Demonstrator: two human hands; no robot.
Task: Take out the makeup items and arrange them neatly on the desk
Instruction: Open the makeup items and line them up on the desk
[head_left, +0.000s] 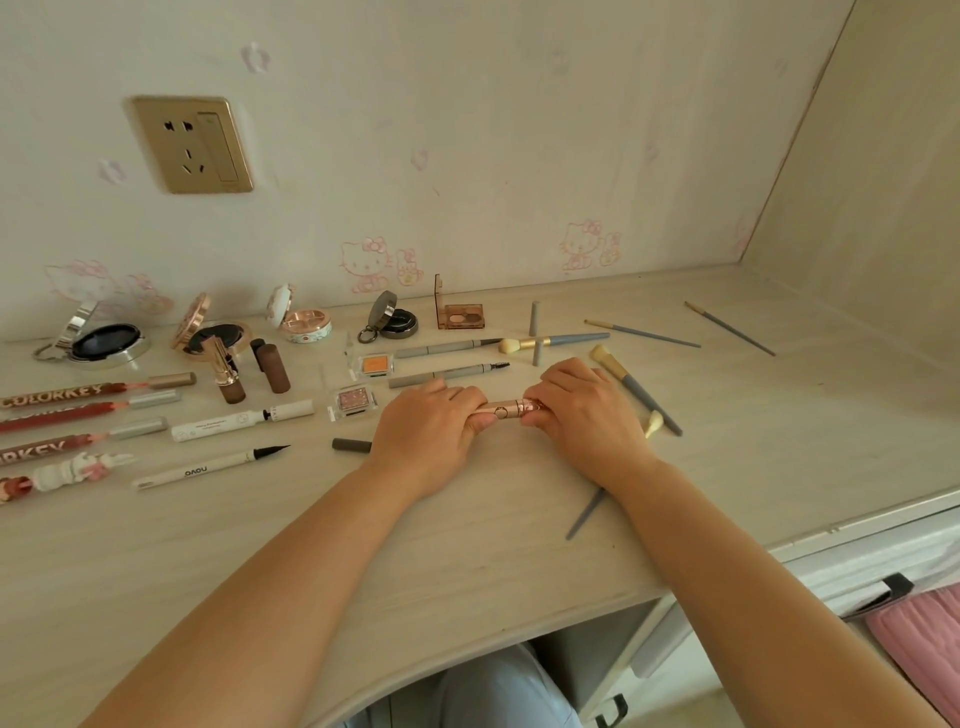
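Note:
My left hand (426, 428) and my right hand (582, 410) both grip a pink and gold tube (506, 409), held level just above the pale wooden desk (467, 530). Open compacts (106, 340) stand along the back by the wall. Lip pencils (57, 402) lie in a row at the far left. Beside them are a white eyeliner pen (208, 465), brown lipsticks (272, 366) and small eyeshadow pots (353, 402). Grey-handled brushes (636, 389) lie to the right of my hands. One grey handle (586, 513) pokes out from under my right wrist.
A gold wall socket (192, 144) sits on the wall above the compacts. A side panel (883, 182) closes the desk on the right. A pink bag (919, 639) lies below the desk's right edge. A loose grey cap (350, 445) rests left of my left hand.

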